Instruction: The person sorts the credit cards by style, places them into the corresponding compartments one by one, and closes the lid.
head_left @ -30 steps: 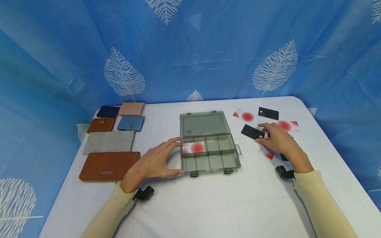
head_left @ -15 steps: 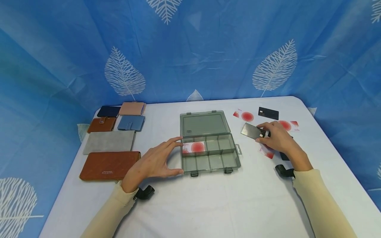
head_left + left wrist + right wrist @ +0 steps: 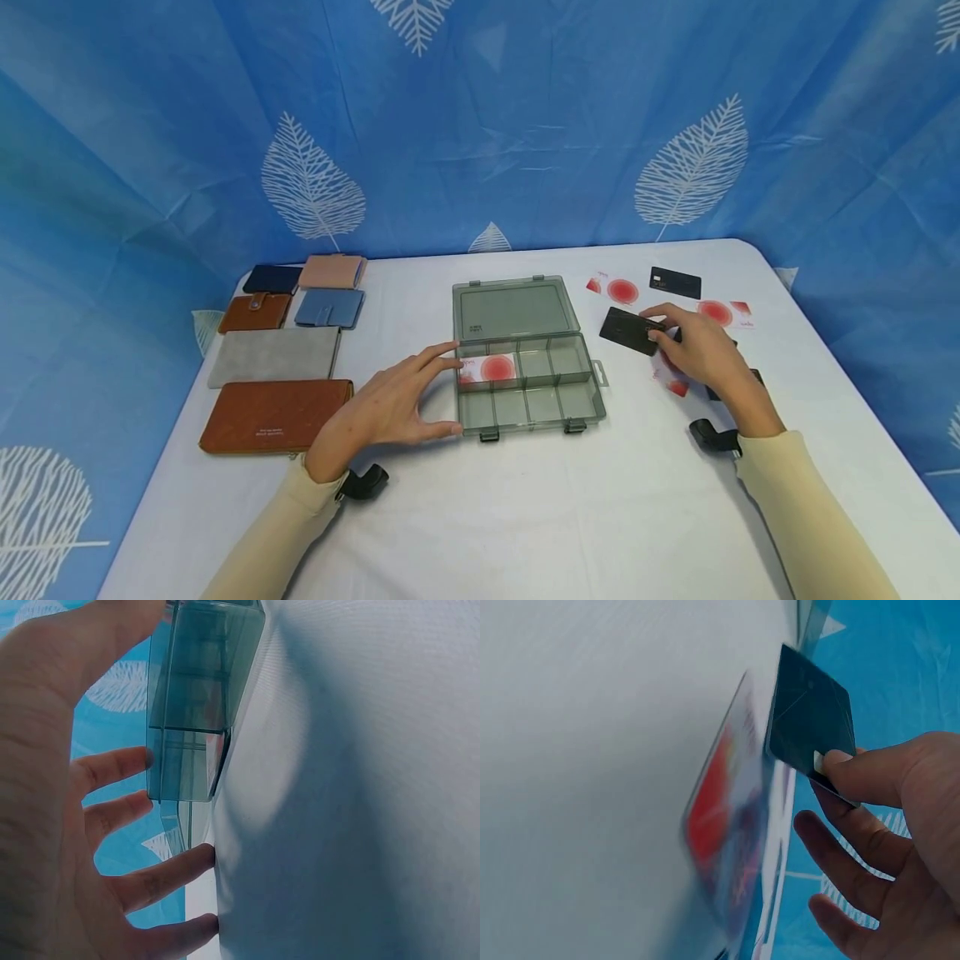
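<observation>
My right hand [image 3: 699, 348] pinches a black bank card [image 3: 627, 330] between thumb and fingers, tilted up off the white cloth. In the right wrist view the thumb lies over the chip end of this card [image 3: 810, 712], and a blurred red-and-white card [image 3: 724, 802] lies close by. My left hand [image 3: 386, 407] is spread at the left side of a grey-green see-through compartment box [image 3: 517, 310], its lid folded back. Fingertips meet the box wall [image 3: 191, 697] in the left wrist view. One red-and-white card [image 3: 487, 368] lies in the box's back left compartment.
Beyond the right hand are another black card [image 3: 675, 282] and red-and-white cards [image 3: 622, 291]; more lie partly hidden beneath it. At left stand several wallets: a large brown one [image 3: 277, 417], a grey one [image 3: 276, 357], a blue one [image 3: 330, 308]. A blue leaf-print curtain [image 3: 480, 125] closes the back.
The black card, flat on the cloth a second ago, is now pinched and raised by the right hand, having flashed bright as it tilted. The left hand has stayed at the box.
</observation>
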Demonstrator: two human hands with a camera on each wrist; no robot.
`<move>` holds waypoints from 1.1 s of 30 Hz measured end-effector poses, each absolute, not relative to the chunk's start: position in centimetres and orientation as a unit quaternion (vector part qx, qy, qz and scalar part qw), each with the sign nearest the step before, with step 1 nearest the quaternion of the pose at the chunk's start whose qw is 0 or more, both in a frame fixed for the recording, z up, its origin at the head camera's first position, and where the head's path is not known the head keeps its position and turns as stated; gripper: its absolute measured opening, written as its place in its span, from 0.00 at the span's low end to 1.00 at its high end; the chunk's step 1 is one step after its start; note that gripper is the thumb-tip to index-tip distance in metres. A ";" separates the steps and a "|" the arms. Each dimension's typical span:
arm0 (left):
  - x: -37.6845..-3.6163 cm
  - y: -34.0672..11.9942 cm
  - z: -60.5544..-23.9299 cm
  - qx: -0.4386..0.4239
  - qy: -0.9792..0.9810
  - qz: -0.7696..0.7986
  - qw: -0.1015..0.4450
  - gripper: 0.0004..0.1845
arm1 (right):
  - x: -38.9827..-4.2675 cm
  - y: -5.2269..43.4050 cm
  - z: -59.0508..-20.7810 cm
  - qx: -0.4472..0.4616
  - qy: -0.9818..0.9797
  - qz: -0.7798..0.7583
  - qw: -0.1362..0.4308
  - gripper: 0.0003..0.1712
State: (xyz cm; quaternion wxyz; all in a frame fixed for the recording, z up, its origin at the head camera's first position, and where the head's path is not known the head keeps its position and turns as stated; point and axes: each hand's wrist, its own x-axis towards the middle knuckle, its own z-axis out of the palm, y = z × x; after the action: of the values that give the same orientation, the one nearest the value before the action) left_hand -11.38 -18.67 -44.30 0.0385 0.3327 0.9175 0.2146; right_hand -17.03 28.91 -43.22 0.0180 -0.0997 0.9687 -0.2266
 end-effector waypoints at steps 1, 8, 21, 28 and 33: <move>-11.4 -18.7 -44.3 0.333 0.917 0.215 0.037 0.49 | -16.9 28.8 -43.1 -0.099 0.968 -0.230 0.015 0.23; -11.3 -18.7 -44.3 0.326 0.919 0.218 0.042 0.49 | -16.4 27.0 -41.9 -0.110 0.962 -0.247 -0.033 0.21; -11.5 -18.7 -44.2 0.323 0.918 0.227 0.043 0.48 | -16.1 22.8 -39.5 -0.174 0.947 -0.246 -0.115 0.18; -11.5 -18.7 -44.1 0.325 0.917 0.226 0.041 0.47 | -15.2 20.2 -39.4 -0.198 0.928 -0.299 -0.100 0.17; -11.6 -18.8 -44.0 0.325 0.918 0.223 0.041 0.47 | -14.4 18.3 -39.8 -0.227 0.916 -0.325 -0.064 0.18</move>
State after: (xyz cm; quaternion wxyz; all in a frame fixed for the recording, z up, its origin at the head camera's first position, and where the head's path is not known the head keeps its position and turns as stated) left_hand -11.58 -18.83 -44.03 0.0411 0.3247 0.9181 0.2235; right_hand -14.43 18.34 -39.81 -0.0642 -0.2266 0.9159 -0.3250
